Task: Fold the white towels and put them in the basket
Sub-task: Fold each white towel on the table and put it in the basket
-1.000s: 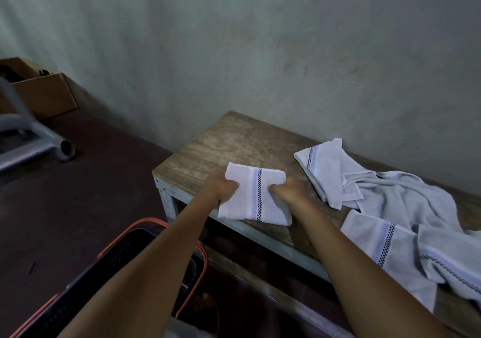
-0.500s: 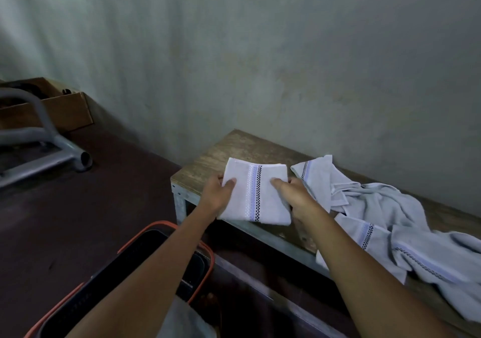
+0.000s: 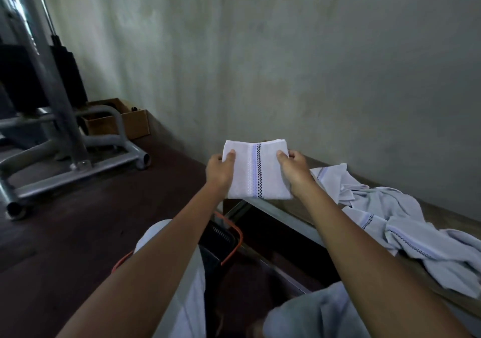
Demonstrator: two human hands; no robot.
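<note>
A folded white towel [image 3: 256,171] with a blue and black checked stripe is lifted off the wooden bench [image 3: 294,208]. My left hand [image 3: 221,172] grips its left edge and my right hand [image 3: 295,172] grips its right edge, thumbs on top. Several unfolded white towels [image 3: 406,223] lie in a heap on the bench to the right. The dark basket with an orange rim [image 3: 235,241] stands on the floor below my left forearm, mostly hidden by my arm and knee.
A grey metal frame on tube feet [image 3: 78,160] stands on the dark floor at left, with a cardboard box [image 3: 130,124] behind it by the wall. The grey wall [image 3: 286,64] runs close behind the bench. My knees [image 3: 312,314] fill the lower view.
Both hands have lifted the folded towel off the bench and carried it up and slightly left. The view has swung left, showing more of the metal frame.
</note>
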